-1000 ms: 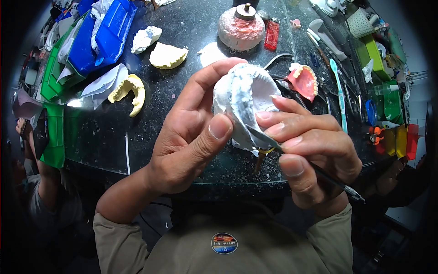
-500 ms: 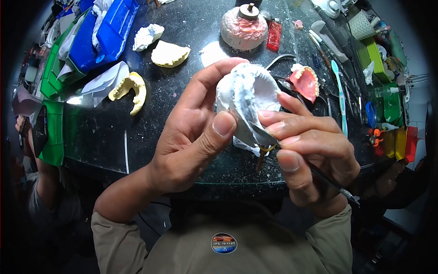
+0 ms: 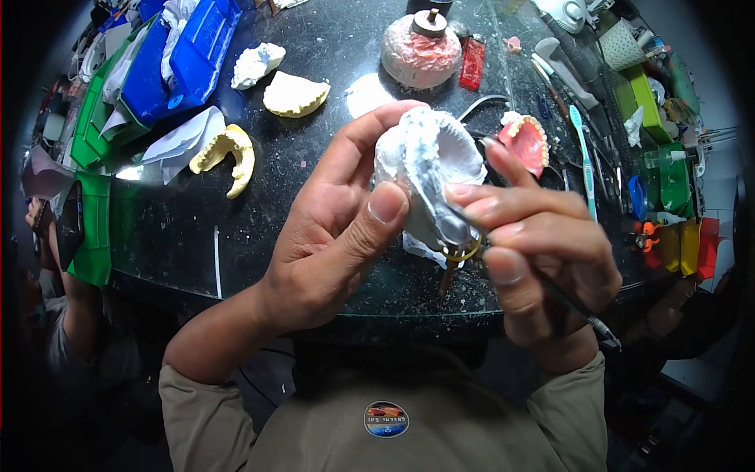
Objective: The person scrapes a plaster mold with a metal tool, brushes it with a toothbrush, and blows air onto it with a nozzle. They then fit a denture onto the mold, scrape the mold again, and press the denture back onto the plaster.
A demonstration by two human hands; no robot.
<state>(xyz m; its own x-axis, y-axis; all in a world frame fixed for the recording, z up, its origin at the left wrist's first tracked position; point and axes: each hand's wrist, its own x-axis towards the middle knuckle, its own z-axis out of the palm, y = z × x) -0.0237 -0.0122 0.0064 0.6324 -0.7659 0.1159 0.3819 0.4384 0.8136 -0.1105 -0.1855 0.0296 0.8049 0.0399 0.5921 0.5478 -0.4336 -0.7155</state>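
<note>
My left hand (image 3: 330,236) is closed round a white plaster dental cast (image 3: 425,169), its thumb pressed on the near side and its fingers behind. The cast is tilted, with its hollowed inner surface facing right. Between the thumb and fingers of my right hand (image 3: 543,244) is a slim carving tool (image 3: 574,307) with a dark handle. Its thin end reaches the cast's lower right edge; whether it touches there is hard to tell. Just beneath the cast shows a yellow band (image 3: 465,253). White flakes (image 3: 421,250) lie on the table under the hands.
Yellow casts (image 3: 295,94) and a white plaster lump (image 3: 257,64) lie left of centre. Behind stand a round burner (image 3: 421,59) and a red lighter (image 3: 473,63). To the right are a pink denture (image 3: 524,145), a toothbrush (image 3: 585,161) and tools. Blue bins (image 3: 204,55) stand left.
My right hand has drawn slightly back from the cast, its index finger lifted off the rim. The tool has shifted a little, and more of the cast's lower edge shows.
</note>
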